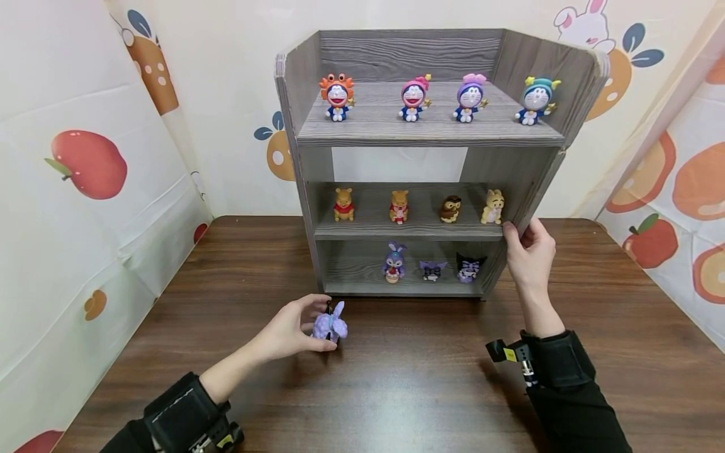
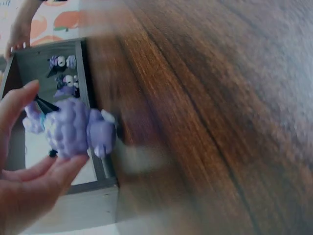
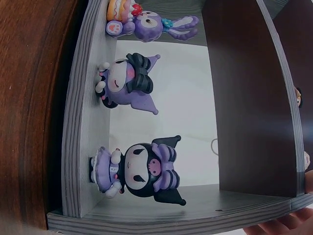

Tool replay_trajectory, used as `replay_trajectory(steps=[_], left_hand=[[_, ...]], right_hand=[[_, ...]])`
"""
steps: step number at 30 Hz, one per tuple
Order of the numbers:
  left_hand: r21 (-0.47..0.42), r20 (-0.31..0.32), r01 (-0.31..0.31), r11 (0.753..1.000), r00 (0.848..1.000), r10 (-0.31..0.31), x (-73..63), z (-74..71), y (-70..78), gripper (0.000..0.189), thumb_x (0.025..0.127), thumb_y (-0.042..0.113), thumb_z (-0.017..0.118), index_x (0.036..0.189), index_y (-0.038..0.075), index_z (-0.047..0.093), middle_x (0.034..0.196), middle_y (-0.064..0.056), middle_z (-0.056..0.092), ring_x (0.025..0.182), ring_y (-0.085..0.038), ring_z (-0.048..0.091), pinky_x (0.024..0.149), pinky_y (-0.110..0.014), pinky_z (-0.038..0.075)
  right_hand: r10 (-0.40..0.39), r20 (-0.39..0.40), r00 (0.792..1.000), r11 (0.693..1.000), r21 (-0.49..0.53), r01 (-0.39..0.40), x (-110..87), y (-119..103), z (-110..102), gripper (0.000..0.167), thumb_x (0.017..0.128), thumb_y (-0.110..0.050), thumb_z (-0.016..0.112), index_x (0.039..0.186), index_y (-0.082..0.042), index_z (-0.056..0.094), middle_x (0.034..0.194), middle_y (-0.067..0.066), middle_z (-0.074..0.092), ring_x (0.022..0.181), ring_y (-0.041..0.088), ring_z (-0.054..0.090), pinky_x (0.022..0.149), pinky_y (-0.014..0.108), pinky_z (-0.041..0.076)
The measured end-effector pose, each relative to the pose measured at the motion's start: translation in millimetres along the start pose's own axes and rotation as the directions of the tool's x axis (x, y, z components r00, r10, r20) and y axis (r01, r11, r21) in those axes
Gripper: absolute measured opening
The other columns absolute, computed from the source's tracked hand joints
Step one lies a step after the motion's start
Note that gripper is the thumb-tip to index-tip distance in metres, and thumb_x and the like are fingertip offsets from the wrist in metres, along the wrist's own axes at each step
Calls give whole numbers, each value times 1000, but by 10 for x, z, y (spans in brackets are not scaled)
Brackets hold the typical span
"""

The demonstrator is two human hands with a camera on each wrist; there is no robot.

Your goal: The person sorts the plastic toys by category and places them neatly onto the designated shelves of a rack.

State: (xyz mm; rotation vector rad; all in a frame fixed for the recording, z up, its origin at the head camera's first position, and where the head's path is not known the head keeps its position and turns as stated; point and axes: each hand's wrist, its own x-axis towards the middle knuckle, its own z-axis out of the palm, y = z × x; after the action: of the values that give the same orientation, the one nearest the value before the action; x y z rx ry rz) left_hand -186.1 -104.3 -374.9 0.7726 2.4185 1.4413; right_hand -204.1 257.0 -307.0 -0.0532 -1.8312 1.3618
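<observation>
My left hand (image 1: 291,330) holds a small purple toy figurine (image 1: 330,325) with long ears between thumb and fingers, in front of the shelf's lower left corner. The left wrist view shows the figurine's bumpy purple back (image 2: 68,128). My right hand (image 1: 531,255) grips the right side panel of a grey wooden display shelf (image 1: 430,141) at the height of its middle board. On the bottom tier stand a purple rabbit figurine (image 1: 394,263) with a cake, a purple figurine with a dark bow (image 3: 122,81), and a black-hooded figurine (image 3: 139,169) in a purple dress.
The middle tier bears two bear figurines, (image 1: 343,204) an owl (image 1: 450,209) and a yellow rabbit (image 1: 493,207). Several blue-and-white figurines in hats (image 1: 415,99) line the top tier. A brown wooden table (image 1: 408,377) lies beneath, with fruit-printed sheets (image 1: 85,251) around it.
</observation>
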Motion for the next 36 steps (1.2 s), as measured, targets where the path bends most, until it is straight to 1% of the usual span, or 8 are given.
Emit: replay_trajectory(steps=[3, 7, 11, 18, 24, 30, 33, 36], left_hand=[[-181, 82, 45, 982, 996, -31, 13, -45, -46, 72, 66, 8, 77, 124, -10, 38, 118, -24, 46, 107, -32, 47, 83, -30, 44], [-318, 183, 110, 941, 982, -53, 15, -132, -99, 75, 68, 5, 75, 129, -7, 33, 125, -25, 40, 112, -30, 44, 87, -32, 42], [-367, 267, 133, 921, 963, -33, 7, -206, -137, 76, 70, 1, 72, 132, -8, 28, 130, -29, 33, 115, -31, 41, 89, -33, 39], [-338, 319, 60, 939, 946, 54, -5, -227, -142, 78, 73, -2, 67, 133, -13, 20, 132, -33, 28, 117, -37, 37, 90, -34, 38], [-207, 275, -29, 978, 958, 87, -42, -182, -103, 75, 73, -5, 64, 133, -15, 19, 130, -33, 32, 118, -37, 36, 92, -33, 36], [4, 157, -89, 996, 984, 87, -94, -65, -54, 76, 72, 1, 67, 132, -13, 23, 122, -29, 43, 110, -33, 45, 86, -36, 41], [179, 60, -111, 978, 993, 101, -119, 12, -20, 76, 70, 9, 71, 131, -12, 30, 116, -24, 49, 103, -28, 50, 83, -36, 43], [330, -29, -128, 935, 989, 146, -126, 85, 4, 76, 68, 15, 74, 128, -10, 36, 113, -20, 53, 100, -25, 53, 83, -39, 43]], right_hand=[[4, 8, 1000, 1000, 4, -4, 14, 55, -1, 24, 82, 2, 51, 103, 11, 58, 80, -3, 60, 72, 5, 58, 60, 12, 43], [20, 7, 1000, 1000, 5, -20, 54, 201, -2, 25, 82, 0, 52, 105, 8, 59, 82, -2, 60, 73, 4, 57, 61, 13, 43], [21, -1, 1000, 1000, -8, -21, 74, 272, 4, 25, 83, -3, 53, 106, 5, 60, 83, -2, 61, 74, 3, 57, 62, 13, 44], [14, -10, 1000, 1000, -3, -14, 77, 267, 16, 24, 83, -3, 53, 105, 5, 60, 83, -1, 61, 74, 2, 57, 63, 13, 44], [18, -15, 1000, 1000, -10, -18, 75, 275, 14, 24, 83, -3, 53, 104, 5, 60, 81, -4, 60, 73, 3, 57, 63, 13, 44], [17, -13, 1000, 1000, -19, -17, 70, 277, 2, 25, 84, -4, 53, 106, 4, 60, 86, 1, 61, 75, 2, 57, 64, 13, 44], [22, -9, 1000, 1000, -22, -22, 70, 271, -2, 26, 84, -5, 53, 108, 3, 60, 88, 4, 61, 76, 2, 57, 65, 13, 44], [29, -8, 1000, 999, -17, -29, 72, 272, -3, 27, 84, -4, 53, 108, 3, 60, 89, 5, 61, 76, 2, 57, 65, 13, 44]])
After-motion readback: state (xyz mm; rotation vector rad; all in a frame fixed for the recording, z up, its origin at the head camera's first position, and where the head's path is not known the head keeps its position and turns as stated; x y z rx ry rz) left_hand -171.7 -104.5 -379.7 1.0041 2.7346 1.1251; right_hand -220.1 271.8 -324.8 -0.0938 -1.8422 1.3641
